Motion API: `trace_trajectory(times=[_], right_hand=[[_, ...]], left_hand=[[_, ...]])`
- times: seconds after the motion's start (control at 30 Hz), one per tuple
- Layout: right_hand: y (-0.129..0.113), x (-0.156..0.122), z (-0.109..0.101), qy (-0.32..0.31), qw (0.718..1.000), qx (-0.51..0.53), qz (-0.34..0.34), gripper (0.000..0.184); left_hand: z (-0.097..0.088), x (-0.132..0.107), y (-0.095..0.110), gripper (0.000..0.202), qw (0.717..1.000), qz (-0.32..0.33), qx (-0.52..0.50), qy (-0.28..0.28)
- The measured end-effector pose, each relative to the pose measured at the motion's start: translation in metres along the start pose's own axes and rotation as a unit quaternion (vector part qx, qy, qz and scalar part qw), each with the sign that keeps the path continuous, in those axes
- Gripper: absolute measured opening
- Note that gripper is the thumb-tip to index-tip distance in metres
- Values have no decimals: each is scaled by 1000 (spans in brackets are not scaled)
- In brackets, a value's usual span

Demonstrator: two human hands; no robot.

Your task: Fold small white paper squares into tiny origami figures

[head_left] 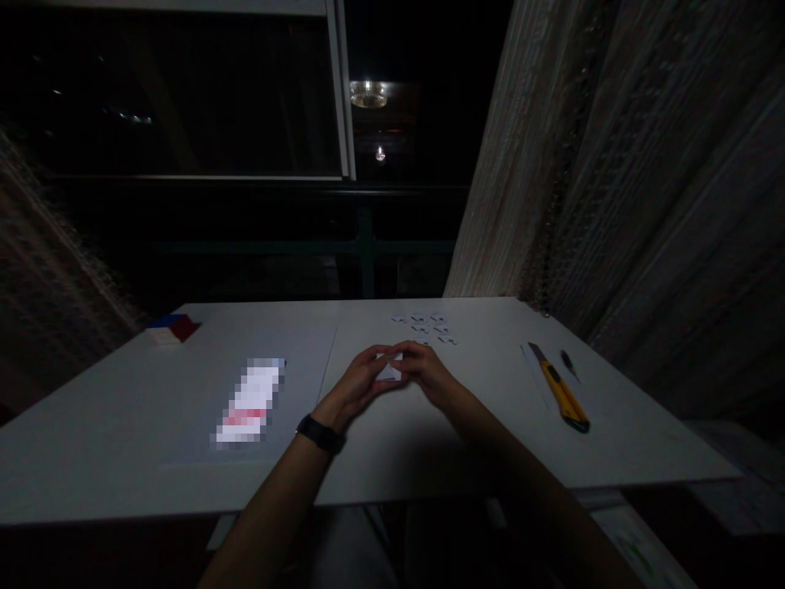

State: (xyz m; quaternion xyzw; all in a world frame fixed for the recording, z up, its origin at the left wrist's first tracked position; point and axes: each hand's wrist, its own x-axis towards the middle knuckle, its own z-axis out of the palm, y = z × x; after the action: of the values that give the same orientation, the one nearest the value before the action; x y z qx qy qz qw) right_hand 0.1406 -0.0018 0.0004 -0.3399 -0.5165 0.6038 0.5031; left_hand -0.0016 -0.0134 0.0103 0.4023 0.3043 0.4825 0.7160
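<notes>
Between my two hands, over the middle of the white table (380,474), is a small white piece of paper (388,372) with what look like fold lines. My left hand (359,378) grips its left side, with a dark watch (320,434) on that wrist. My right hand (428,372) closes on the paper from the right, and the fingertips of both hands meet at its top edge. Just beyond them lie several small white pieces with dark marks (420,329), set out in rough rows. Dim light hides finer detail of the paper.
A lit phone (251,401), its screen blurred out, lies on a pale sheet (310,368) at left. A blue, red and white cube (172,329) stands at the far left. On the right are a yellow box cutter (561,388) and a small dark pointed tool (570,365). Curtains (509,164) hang behind.
</notes>
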Motion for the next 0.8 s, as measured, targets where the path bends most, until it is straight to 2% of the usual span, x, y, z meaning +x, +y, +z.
trace_trajectory(times=[0.17, 0.43, 0.57, 0.67, 0.8], right_hand=[[-5, -4, 6, 6, 999, 35, 16, 21], [1, -1, 7, 39, 999, 3, 21, 16], [5, 2, 7, 53, 998, 11, 14, 27], [7, 4, 7, 85, 996, 29, 11, 35], [8, 5, 6, 106, 994, -14, -10, 22]], left_hand=[[1, -1, 1, 13, 1000, 0, -3, -1], [-2, 3, -3, 18, 1000, 4, 22, -13], [-5, 4, -4, 22, 999, 3, 37, -9], [-6, 4, -3, 29, 998, 4, 56, 10], [-5, 6, 0, 35, 993, 36, 90, 64]])
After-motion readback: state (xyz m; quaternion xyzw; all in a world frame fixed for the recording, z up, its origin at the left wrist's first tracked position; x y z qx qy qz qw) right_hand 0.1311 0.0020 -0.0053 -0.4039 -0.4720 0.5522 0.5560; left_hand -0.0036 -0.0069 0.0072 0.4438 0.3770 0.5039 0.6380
